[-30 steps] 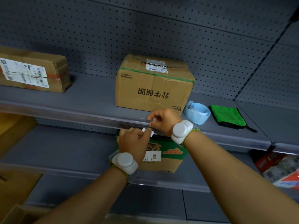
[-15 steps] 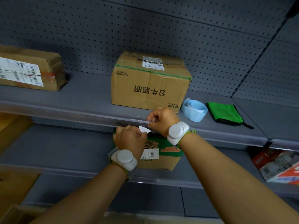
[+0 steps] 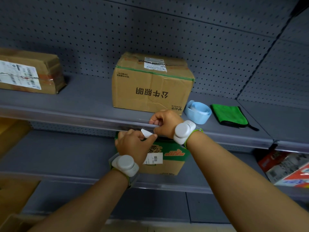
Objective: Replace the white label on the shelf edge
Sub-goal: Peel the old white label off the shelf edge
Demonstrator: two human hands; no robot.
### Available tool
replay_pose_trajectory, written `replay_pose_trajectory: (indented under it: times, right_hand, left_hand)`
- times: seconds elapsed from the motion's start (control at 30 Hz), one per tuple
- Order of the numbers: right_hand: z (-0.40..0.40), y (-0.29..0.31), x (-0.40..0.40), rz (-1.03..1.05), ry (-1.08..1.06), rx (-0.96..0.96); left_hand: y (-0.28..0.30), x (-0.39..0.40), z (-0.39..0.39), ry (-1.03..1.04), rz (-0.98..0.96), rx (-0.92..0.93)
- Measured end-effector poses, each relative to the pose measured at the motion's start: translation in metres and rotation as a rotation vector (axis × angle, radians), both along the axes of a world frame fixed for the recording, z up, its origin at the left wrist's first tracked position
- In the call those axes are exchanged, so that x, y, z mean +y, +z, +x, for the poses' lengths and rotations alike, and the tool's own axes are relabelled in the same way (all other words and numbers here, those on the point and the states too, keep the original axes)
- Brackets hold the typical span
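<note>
Label swap at the shelf edge [image 3: 100, 118], both hands busy

The left hand [image 3: 133, 144] pinches the white label [image 3: 146, 133] just below the rail, and the right hand [image 3: 164, 123], right beside it, is closed on the clear strip. A cardboard box [image 3: 150, 87] sits just behind them.

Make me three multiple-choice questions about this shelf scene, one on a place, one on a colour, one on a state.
1. Where is the green cloth?
A. right of the blue roll
B. on top of the middle box
C. on the shelf below

2. What colour is the label held by the left hand?
A. yellow
B. white
C. red

3. How is the right hand?
A. hanging open
B. flat on the box
C. pinching the shelf-edge strip

Answers: 1 A, it lies beside the roll. 2 B, the slip is white. 3 C, fingers close on the strip.
</note>
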State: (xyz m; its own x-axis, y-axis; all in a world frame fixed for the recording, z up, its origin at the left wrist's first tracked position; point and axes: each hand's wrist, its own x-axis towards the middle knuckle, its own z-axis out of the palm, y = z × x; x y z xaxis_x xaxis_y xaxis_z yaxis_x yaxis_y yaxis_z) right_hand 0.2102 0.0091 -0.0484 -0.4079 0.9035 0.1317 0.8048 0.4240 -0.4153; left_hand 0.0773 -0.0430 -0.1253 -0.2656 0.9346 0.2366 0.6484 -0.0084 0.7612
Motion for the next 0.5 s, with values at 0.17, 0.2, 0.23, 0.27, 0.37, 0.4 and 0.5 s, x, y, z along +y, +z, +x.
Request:
replay_pose_trajectory:
  times: [0.17, 0.2, 0.23, 0.27, 0.37, 0.4, 0.5]
  right_hand:
    - [-0.0007, -0.0026, -0.0007, 0.03, -0.004, -0.005]
    - [-0.0009, -0.0027, -0.0007, 0.03, -0.003, -0.005]
    - [-0.001, -0.0029, -0.0005, 0.029, -0.003, -0.008]
    - [-0.0011, -0.0031, -0.0005, 0.028, -0.005, -0.01]
    - [-0.0009, -0.0044, 0.0002, 0.026, -0.019, -0.009]
    - [-0.0006, -0.0049, 0.0004, 0.024, -0.023, -0.011]
    - [-0.0007, -0.005, 0.0005, 0.02, -0.029, -0.012]
  left_hand:
    - [-0.0011, 0.0041, -0.0014, 0.002, -0.016, 0.02]
    - [-0.0018, 0.0041, -0.0026, -0.002, -0.018, 0.015]
    - [-0.0022, 0.0039, -0.0034, -0.006, -0.017, 0.012]
    - [-0.0022, 0.0035, -0.004, -0.009, -0.015, 0.014]
    - [0.0003, 0.002, -0.0044, -0.01, -0.008, 0.03]
    - [0.001, 0.0014, -0.0042, -0.012, -0.007, 0.031]
    - [0.0024, 0.0009, -0.006, -0.024, -0.004, 0.037]
